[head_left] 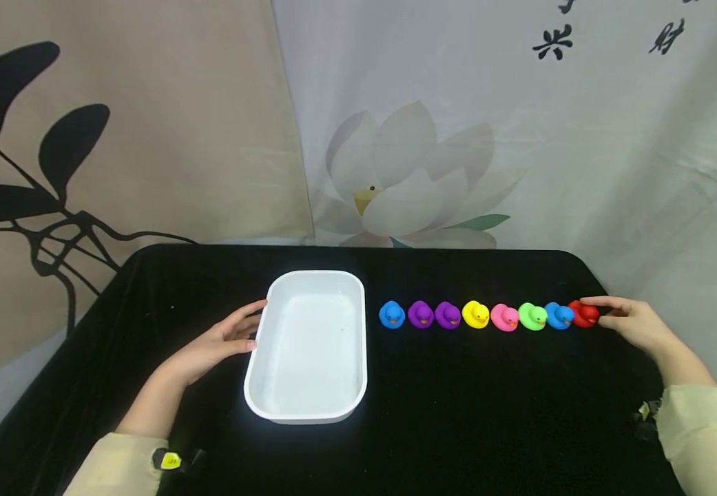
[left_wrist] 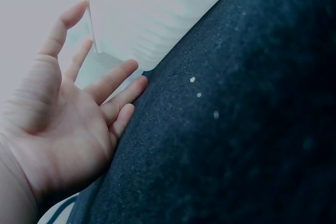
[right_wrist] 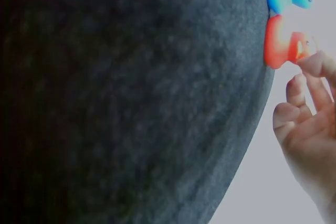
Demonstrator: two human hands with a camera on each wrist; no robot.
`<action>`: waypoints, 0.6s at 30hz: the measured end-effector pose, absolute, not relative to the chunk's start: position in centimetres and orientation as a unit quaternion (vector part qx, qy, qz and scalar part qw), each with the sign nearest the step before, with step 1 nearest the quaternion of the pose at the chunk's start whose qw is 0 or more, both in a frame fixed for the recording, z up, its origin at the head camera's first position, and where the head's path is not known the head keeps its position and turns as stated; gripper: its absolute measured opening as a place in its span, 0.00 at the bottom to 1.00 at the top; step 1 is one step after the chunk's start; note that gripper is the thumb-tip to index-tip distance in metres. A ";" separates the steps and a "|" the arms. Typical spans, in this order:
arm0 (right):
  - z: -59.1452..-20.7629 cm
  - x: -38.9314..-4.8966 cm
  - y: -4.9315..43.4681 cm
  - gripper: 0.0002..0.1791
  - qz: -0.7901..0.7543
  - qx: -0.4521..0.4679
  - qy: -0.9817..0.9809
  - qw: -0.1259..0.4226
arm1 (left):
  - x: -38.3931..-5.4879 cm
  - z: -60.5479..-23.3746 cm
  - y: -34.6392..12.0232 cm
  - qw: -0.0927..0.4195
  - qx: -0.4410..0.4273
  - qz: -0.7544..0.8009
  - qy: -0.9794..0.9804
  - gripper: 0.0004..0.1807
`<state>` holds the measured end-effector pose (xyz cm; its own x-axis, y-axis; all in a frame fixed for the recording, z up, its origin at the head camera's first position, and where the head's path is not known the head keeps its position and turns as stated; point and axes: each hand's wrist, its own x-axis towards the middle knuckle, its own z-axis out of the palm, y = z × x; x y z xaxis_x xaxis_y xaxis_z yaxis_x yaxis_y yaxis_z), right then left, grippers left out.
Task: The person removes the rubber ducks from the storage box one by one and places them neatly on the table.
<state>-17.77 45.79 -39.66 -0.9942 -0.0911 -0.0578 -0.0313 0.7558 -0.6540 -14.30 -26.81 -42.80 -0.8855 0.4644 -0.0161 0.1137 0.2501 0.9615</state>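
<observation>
The right hand (head_left: 634,322) pinches the small red rubber duck (head_left: 584,314) at the row's 3 o'clock end; lift straight up, sparing the blue neighbour (head_left: 559,315). Left hand (head_left: 224,339), fingers open, steadies the white plastic tub (head_left: 358,386).

black table (head_left: 457,413) before lotus-printed curtain (head_left: 408,186).

Staged recording setup, not a lived-in room: table (head_left: 147,289) draped in black cloth, printed fabric backdrops hung right behind its far edge — beige leaf print (head_left: 116,124) left, pale lotus print (head_left: 408,186) right. No furniture visible.
</observation>
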 end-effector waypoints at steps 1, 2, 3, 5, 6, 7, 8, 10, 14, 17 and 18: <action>-39.6 -17.7 45.8 0.18 -0.346 -0.032 0.937 0.042 | -14.3 -42.8 -26.8 0.151 0.186 0.584 0.776 0.39; -39.5 -17.6 45.8 0.18 -0.343 -0.032 0.938 0.040 | -14.2 -42.8 -26.8 0.151 0.185 0.585 0.775 0.39; -39.4 -17.5 45.7 0.18 -0.341 -0.032 0.939 0.037 | -14.2 -42.7 -26.8 0.151 0.184 0.585 0.775 0.39; -39.3 -17.2 45.7 0.19 -0.339 -0.030 0.940 0.031 | -14.1 -42.6 -26.8 0.150 0.184 0.586 0.775 0.39; -39.1 -17.1 45.6 0.19 -0.338 -0.031 0.940 0.025 | -14.1 -42.6 -26.8 0.150 0.185 0.586 0.775 0.39; -39.0 -16.9 45.6 0.19 -0.337 -0.031 0.941 0.018 | -14.1 -42.6 -26.8 0.150 0.186 0.586 0.775 0.39; -38.8 -16.8 45.6 0.18 -0.336 -0.032 0.941 0.010 | -14.1 -42.5 -26.8 0.149 0.187 0.585 0.775 0.38; -38.4 -16.5 45.6 0.18 -0.333 -0.034 0.942 -0.005 | -14.1 -42.4 -26.8 0.150 0.187 0.582 0.777 0.38; -37.5 -16.2 45.6 0.16 -0.317 -0.038 0.947 -0.028 | -14.2 -42.1 -27.0 0.148 0.183 0.578 0.781 0.37; -37.0 -16.0 45.5 0.18 -0.298 -0.033 0.953 -0.035 | -14.2 -41.7 -27.3 0.135 0.179 0.570 0.791 0.34; -36.9 -16.0 45.4 0.18 -0.291 -0.031 0.955 -0.039 | -14.2 -41.6 -27.5 0.130 0.176 0.565 0.796 0.33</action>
